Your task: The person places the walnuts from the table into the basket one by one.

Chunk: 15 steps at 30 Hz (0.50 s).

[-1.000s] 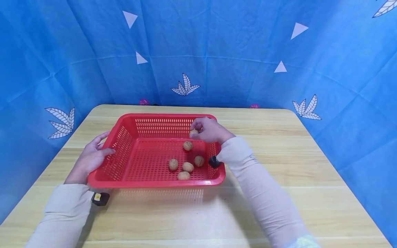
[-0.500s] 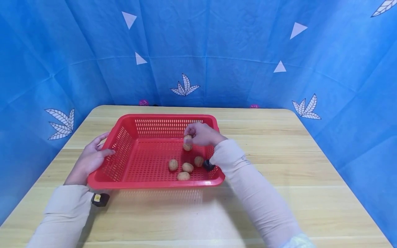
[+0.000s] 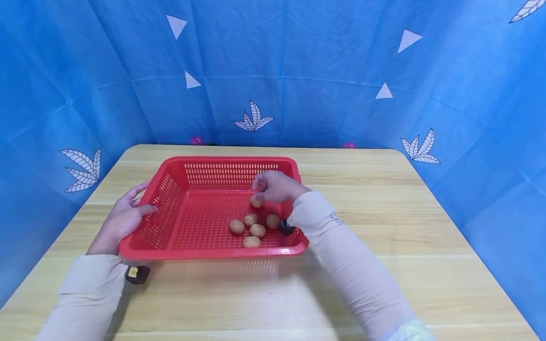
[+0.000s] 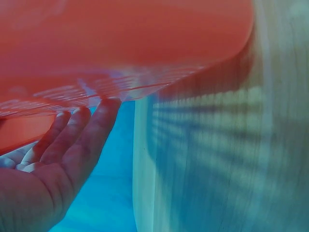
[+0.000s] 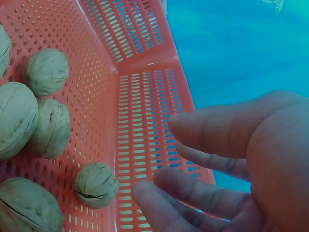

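Note:
A red perforated plastic basket [image 3: 213,255] stands on the wooden table. My left hand [image 3: 123,220] grips its left side, thumb over the rim; in the left wrist view the fingers [image 4: 91,135] lie against the outside of the wall. Inside the basket's right part, my right hand [image 3: 276,186] hovers with thumb and fingers apart, holding nothing. Just below its fingertips sits a walnut [image 3: 256,201], also seen as a cracked-looking walnut [image 5: 96,185] in the right wrist view. Several other walnuts [image 3: 258,230] cluster nearer the basket's front wall.
The pale wooden table [image 3: 384,227] extends to the right and front of the basket. Behind it hangs a blue patterned cloth [image 3: 320,109]. A black wrist device [image 3: 137,274] sits by the left cuff, and another black device [image 3: 286,228] by the right.
My right hand has moved left and down and let go of the walnut it held. One more walnut now lies with the front group. My left hand has stayed on the basket.

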Tool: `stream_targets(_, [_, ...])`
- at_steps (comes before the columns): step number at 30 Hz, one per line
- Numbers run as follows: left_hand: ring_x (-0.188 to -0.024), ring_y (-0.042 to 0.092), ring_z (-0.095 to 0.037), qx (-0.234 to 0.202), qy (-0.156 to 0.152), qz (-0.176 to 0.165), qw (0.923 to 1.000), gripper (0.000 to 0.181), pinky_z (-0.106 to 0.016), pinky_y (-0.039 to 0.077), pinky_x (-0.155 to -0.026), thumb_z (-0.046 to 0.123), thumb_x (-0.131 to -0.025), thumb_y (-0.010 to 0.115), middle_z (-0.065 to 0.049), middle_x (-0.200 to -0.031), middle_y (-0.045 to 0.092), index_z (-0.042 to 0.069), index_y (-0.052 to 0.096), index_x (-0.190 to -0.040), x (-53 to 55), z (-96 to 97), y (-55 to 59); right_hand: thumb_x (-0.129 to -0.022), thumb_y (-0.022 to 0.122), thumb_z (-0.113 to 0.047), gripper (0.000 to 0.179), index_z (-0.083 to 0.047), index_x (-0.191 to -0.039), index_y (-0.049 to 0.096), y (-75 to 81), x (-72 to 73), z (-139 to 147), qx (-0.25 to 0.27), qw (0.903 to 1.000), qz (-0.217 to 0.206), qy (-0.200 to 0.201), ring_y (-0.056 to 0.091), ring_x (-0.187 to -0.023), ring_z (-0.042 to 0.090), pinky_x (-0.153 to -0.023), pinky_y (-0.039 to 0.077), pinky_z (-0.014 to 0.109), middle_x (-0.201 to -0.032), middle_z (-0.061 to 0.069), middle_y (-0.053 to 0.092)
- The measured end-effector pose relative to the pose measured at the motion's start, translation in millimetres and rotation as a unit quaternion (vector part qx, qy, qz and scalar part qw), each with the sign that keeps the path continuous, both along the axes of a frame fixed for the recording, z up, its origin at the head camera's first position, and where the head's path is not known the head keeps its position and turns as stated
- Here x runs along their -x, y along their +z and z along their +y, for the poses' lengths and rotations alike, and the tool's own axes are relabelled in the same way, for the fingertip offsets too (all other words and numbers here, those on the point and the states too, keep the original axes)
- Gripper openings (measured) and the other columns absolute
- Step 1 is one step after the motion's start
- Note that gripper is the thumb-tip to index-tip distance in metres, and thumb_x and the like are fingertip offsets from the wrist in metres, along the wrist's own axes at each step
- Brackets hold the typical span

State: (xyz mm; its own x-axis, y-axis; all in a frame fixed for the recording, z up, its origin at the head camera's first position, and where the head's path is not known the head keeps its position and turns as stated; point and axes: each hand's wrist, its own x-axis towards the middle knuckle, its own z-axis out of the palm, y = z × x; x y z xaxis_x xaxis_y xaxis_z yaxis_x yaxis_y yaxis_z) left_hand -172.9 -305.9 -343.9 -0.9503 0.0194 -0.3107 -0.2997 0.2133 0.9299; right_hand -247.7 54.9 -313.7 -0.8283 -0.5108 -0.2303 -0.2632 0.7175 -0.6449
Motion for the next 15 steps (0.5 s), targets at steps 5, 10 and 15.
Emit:
stream_targets(5, [-0.093,0.064,-0.013,-0.002,0.001,0.002,1.0000,0.078,-0.041,0.056,-0.080,0.016,-0.098,0.056,-0.019,-0.145,0.032,0.030,0.007,-0.157,-1.4,1.4,-0.3,-0.084,0.076,-0.020,0.030,-0.007,-0.109,0.065,0.0,-0.8,3.4,0.009,0.9999,0.008,-0.006,0.058,-0.094,0.019,-0.080,0.051,0.033,-0.096,0.002,0.064])
stream_targets(10, [-0.093,0.064,-0.013,-0.001,0.001,0.004,1.0000,0.077,-0.040,0.056,-0.080,0.015,-0.098,0.056,-0.019,-0.144,0.033,0.029,0.008,-0.157,-0.6,1.1,-0.4,-0.085,0.075,-0.021,0.024,-0.010,-0.105,0.066,4.2,-1.9,10.7,0.022,0.9988,0.042,-0.014,0.060,-0.091,0.016,-0.080,0.052,0.032,-0.095,-0.001,0.064])
stream_targets(15, [-0.093,0.064,-0.012,-0.001,0.004,-0.002,1.0000,0.078,-0.042,0.056,-0.080,0.016,-0.098,0.056,-0.021,-0.147,0.030,0.031,0.007,-0.157,0.3,0.5,-0.1,-0.089,0.072,-0.020,0.021,-0.008,-0.105,0.064,16.5,-4.0,21.5,0.037,0.9967,0.072,-0.004,0.061,-0.090,0.017,-0.082,0.051,0.033,-0.095,0.002,0.065])
